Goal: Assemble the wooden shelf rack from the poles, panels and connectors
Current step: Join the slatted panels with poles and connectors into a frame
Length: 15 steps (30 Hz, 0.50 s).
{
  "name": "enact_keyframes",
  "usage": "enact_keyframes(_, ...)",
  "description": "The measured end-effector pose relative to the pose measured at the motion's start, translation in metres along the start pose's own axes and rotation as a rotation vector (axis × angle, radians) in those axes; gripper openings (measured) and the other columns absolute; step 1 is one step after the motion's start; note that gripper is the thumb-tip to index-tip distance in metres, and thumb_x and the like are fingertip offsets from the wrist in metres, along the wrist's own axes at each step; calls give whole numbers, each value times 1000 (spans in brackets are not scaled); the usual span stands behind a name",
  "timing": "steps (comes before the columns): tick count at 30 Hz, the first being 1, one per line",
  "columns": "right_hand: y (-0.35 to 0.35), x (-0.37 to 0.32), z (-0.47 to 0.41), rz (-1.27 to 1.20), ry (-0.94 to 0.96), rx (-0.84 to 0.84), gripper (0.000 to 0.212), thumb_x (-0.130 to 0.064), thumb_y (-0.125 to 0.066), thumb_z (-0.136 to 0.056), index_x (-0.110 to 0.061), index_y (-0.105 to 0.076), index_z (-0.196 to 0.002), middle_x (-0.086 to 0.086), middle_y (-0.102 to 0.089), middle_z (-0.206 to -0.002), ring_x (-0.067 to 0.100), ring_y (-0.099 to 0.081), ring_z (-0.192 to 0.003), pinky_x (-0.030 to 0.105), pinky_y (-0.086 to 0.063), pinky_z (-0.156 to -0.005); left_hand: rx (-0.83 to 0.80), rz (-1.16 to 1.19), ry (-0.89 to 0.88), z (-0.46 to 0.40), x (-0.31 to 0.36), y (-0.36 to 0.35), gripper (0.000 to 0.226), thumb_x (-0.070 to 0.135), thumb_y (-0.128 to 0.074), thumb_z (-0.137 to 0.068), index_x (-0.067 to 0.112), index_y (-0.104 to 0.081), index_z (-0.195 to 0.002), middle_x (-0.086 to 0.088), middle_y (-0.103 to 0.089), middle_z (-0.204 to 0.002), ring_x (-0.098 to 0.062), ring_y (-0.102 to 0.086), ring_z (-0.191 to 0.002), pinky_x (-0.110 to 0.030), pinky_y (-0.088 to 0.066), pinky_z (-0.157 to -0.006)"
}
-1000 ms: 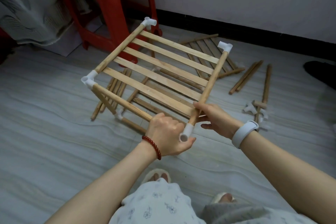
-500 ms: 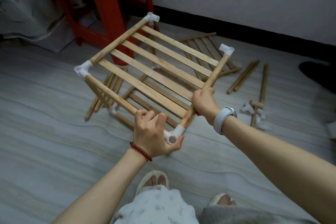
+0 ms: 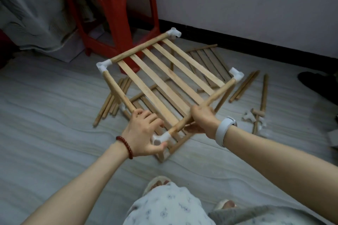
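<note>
No writing or label can be read anywhere. The floor (image 3: 45, 133) is pale grey with a wavy grain, meeting a white wall (image 3: 256, 5) above a black skirting strip; a red plastic stool (image 3: 113, 14) stands at the back beside grey cloth (image 3: 27, 9). The slatted shelf frame (image 3: 164, 82) is held tilted above the floor (four white corner connectors on it). The left hand (image 3: 144, 133) curls round the near corner connector (image 3: 161, 138) and the pole end there; the right hand (image 3: 203, 118) grips the near-right pole (image 3: 219, 95). Loose poles (image 3: 245, 86) and another slatted panel (image 3: 210, 60) lie on the floor beyond, with what look like spare connectors (image 3: 250, 117) at right
</note>
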State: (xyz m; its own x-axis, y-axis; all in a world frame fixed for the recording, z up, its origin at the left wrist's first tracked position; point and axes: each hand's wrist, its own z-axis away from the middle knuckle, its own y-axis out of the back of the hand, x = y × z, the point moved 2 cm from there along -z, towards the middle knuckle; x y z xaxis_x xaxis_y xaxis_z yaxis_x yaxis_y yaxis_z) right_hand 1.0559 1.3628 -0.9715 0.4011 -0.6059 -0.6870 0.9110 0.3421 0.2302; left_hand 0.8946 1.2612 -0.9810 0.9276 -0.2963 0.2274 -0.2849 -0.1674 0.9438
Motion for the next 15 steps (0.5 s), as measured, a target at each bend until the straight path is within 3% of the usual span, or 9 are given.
enact_keyframes(3,20,6,11,243,16,-160,26,-30,-40,-96,-7,-53,-99,8,-64,-78,19,-66,-53,26,-54,-47,-248,73,133,6,-22,19,68,74,-33,-67,26,-58,-109,6,-49,-111,-13,-43,-110,-32,-26,-93)
enact_keyframes(5,52,-1,3,393,175,36,25,-24,-41,-95,-7,-59,-88,10,-64,-79,25,-65,-64,28,-53,-54,-186,76,224,1,-24,28,64,73,-32,-69,27,-56,-106,8,-45,-109,-12,-40,-109,-33,-32,-93)
enact_keyframes(6,70,-8,-2,516,284,211,25,-22,-40,-94,-7,-59,-88,14,-63,-85,31,-62,-74,34,-53,-63,-119,44,242,-5,-21,31,59,69,-35,-72,26,-56,-107,8,-46,-110,-13,-41,-109,-35,-33,-93)
enact_keyframes(8,101,-19,-12,643,443,489,26,-22,-41,-94,-6,-54,-110,19,-52,-115,36,-53,-101,46,-47,-86,-123,-1,241,-25,-8,26,58,63,-42,-79,29,-48,-125,3,-43,-129,-16,-34,-124,-39,-27,-102)
enact_keyframes(9,110,-22,-19,633,476,503,36,-22,-42,-95,-7,-45,-127,20,-40,-131,37,-44,-116,50,-42,-96,-169,-8,214,-36,0,18,63,64,-41,-81,33,-37,-136,1,-33,-141,-18,-24,-134,-41,-19,-108)
enact_keyframes(11,117,-27,-34,548,482,366,56,-23,-42,-97,-8,-20,-147,15,-16,-151,34,-26,-136,49,-27,-111,-295,-23,168,-62,18,0,72,68,-36,-83,40,-13,-145,2,-7,-156,-19,-1,-143,-47,0,-113)
enact_keyframes(13,113,-28,-45,493,486,249,56,-22,-40,-99,-6,-16,-147,15,-15,-153,30,-31,-133,39,-29,-109,-410,-53,170,-77,28,-15,72,69,-31,-86,42,0,-145,3,8,-157,-22,13,-143,-50,10,-111)
enact_keyframes(15,114,-26,-53,454,533,260,47,-21,-41,-98,-6,-29,-141,15,-30,-143,23,-48,-105,36,-41,-92,-486,-75,188,-86,28,-23,68,66,-26,-89,41,0,-146,2,10,-157,-22,16,-142,-51,12,-110)
